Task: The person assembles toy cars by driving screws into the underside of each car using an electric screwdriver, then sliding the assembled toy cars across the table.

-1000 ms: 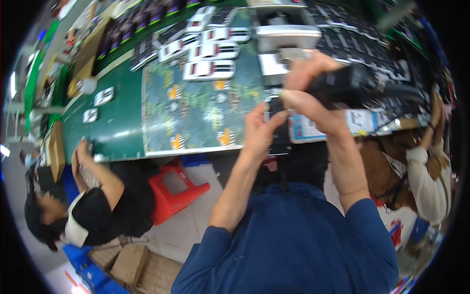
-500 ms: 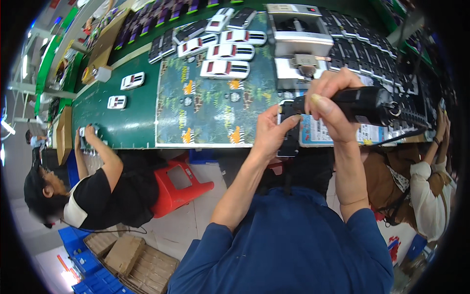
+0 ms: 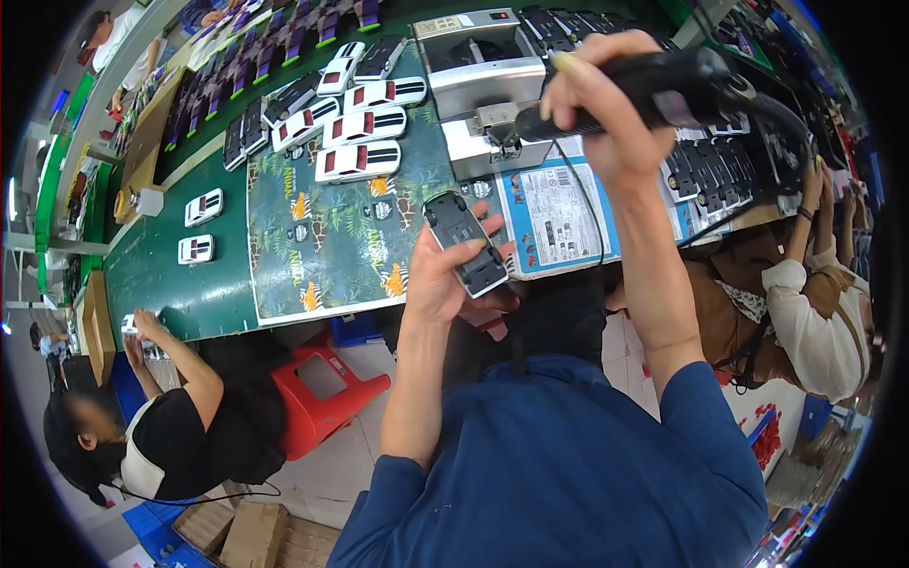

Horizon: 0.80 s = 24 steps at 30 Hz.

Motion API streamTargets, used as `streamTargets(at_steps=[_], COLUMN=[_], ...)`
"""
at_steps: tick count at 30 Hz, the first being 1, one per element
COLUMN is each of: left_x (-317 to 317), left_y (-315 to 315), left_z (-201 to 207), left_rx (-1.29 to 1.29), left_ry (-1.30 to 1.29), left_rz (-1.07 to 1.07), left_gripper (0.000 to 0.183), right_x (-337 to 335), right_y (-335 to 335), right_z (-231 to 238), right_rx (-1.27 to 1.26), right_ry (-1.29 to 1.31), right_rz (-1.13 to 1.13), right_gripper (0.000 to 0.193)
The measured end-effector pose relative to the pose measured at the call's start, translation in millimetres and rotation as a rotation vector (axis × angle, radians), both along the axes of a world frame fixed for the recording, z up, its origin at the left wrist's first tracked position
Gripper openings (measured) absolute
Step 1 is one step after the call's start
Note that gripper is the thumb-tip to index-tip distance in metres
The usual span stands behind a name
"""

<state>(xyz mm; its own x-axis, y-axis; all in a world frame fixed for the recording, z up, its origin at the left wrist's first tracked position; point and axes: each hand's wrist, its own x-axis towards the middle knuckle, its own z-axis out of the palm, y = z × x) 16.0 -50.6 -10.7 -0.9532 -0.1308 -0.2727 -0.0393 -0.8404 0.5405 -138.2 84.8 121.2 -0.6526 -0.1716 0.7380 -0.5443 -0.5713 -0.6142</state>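
My left hand (image 3: 437,275) holds a toy car (image 3: 466,244) belly up, thumb across its black underside. A thin white edge of the body shows along its side. My right hand (image 3: 620,128) is wrapped round a black electric screwdriver (image 3: 672,87), which lies almost level with its cable trailing right. The screwdriver's nose is at the small metal block on the front of a silver screw feeder (image 3: 483,71); whether the bit touches a screw cannot be made out. Several white toy cars (image 3: 358,161) with black stripes stand left of the feeder.
Rows of black car undersides (image 3: 710,175) lie at the right. A printed card sheet (image 3: 559,222) lies before the feeder, a patterned sheet (image 3: 355,246) left of it. At the left a co-worker (image 3: 180,407) handles a white car near a red stool (image 3: 322,393). Other people sit at the right.
The screwdriver has moved from over the toy car to the front of the screw feeder. My left hand has drawn the car away from it and tilted it. The whole view has shifted.
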Motion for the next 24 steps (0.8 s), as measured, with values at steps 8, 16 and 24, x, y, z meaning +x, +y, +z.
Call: streamTargets(at_steps=[8, 16, 24], left_x=[-3, -5, -10], left_y=[-4, -4, 3], left_z=[-5, -3, -3], left_rx=[-0.01, 0.024, -0.03], left_ry=[-0.016, -0.035, -0.037], left_rz=[0.011, 0.051, 0.071], left_gripper=[0.062, 0.061, 0.059], right_x=[5, 17, 8], right_y=[-28, -16, -23], right_z=[-8, -10, -2], right_rx=[0.298, 0.285, 0.096], right_ry=[-0.037, -0.16, 0.049], right_rz=[-0.227, -0.165, -0.251], right_gripper=[0.016, 0.015, 0.012])
